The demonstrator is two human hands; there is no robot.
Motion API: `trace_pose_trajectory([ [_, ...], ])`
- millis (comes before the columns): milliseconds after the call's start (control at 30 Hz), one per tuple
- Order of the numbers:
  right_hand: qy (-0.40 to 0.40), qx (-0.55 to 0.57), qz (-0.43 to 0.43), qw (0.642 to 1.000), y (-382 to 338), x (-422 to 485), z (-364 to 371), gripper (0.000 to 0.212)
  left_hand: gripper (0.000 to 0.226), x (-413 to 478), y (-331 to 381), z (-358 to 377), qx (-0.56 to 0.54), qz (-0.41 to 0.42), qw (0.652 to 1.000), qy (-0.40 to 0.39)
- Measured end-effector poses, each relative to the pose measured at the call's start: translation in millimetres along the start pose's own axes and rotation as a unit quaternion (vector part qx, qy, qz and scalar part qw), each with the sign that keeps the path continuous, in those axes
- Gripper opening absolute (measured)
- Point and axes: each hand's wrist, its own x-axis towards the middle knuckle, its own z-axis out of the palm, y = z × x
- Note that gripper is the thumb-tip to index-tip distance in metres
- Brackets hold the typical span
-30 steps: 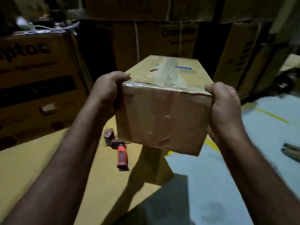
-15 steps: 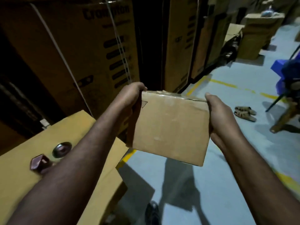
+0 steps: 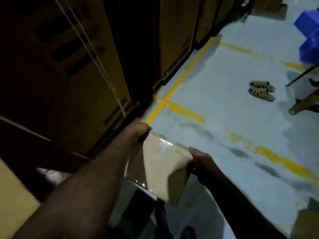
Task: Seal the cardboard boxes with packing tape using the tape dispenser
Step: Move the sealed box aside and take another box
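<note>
Cardboard box (image 3: 162,171): one small carton of plain tan board, tilted with a corner pointing down, held in the air low in the view over the grey floor (image 3: 233,104). Glossy clear tape catches the light along its upper edge and down its darker left face; the surface otherwise reads matte and smooth, though motion blur softens the detail. Left hand (image 3: 138,132): closed over the upper left corner of the box, fingers curled on the edge, bare forearm running down to the lower left of the view. Right hand (image 3: 200,158): clamped on the upper right corner, thumb on top, forearm in deep shadow. Floor: pale painted concrete, slightly mottled, marked with yellow lines (image 3: 177,83), some worn and patchy. Large cartons (image 3: 72,69): tall brown corrugated boxes standing along the left, printed with dark bars, one bound by thin pale strapping running diagonally across its face. Sandals (image 3: 261,90): a pair, beige and strappy, lying side by side on the floor well apart from the box. Blue plastic item (image 3: 309,38): angular, at the right edge, cut off by the frame. Yellowish flat cardboard surface (image 3: 12,204): at the lower left edge, blurred.
</note>
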Motion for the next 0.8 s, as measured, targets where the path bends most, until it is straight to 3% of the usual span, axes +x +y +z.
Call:
trace_pose_trajectory([
  [67,0.016,-0.019,0.016,1.000,35,49,15,0.023,0.045,51,-18,14,0.030,-0.057,0.997,-0.036],
  [133,0.017,-0.024,-0.004,1.000,70,90,33,0.005,0.037,101,-46,26,0.037,-0.087,0.994,-0.061],
  [200,-0.021,-0.064,-0.025,0.997,104,136,50,0.036,0.030,158,-80,35,-0.015,-0.064,0.997,-0.040],
  [267,-0.043,-0.117,-0.054,0.991,142,186,61,0.065,0.009,208,-115,46,-0.077,-0.036,0.996,-0.010],
  [333,-0.053,-0.196,-0.085,0.975,173,227,72,0.067,0.071,257,-154,53,-0.114,-0.023,0.993,0.016],
  [367,-0.048,-0.240,-0.098,0.965,181,241,80,0.067,0.084,266,-162,55,-0.133,-0.013,0.990,0.040],
  [400,-0.036,-0.272,-0.114,0.955,183,251,85,0.067,0.073,271,-167,58,-0.138,-0.018,0.989,0.044],
  [467,-0.019,-0.314,-0.146,0.938,199,277,97,0.069,0.021,290,-185,68,-0.153,-0.014,0.987,0.041],
  [633,-0.060,-0.343,-0.110,0.931,256,313,128,0.068,0.028,346,-257,87,-0.062,-0.013,0.996,0.056],
  [700,-0.078,-0.305,-0.097,0.944,287,311,137,0.065,0.014,353,-280,87,-0.041,-0.017,0.999,0.027],
  [800,-0.072,-0.310,-0.074,0.945,335,303,149,0.046,0.018,362,-321,89,-0.030,-0.018,0.998,0.051],
])
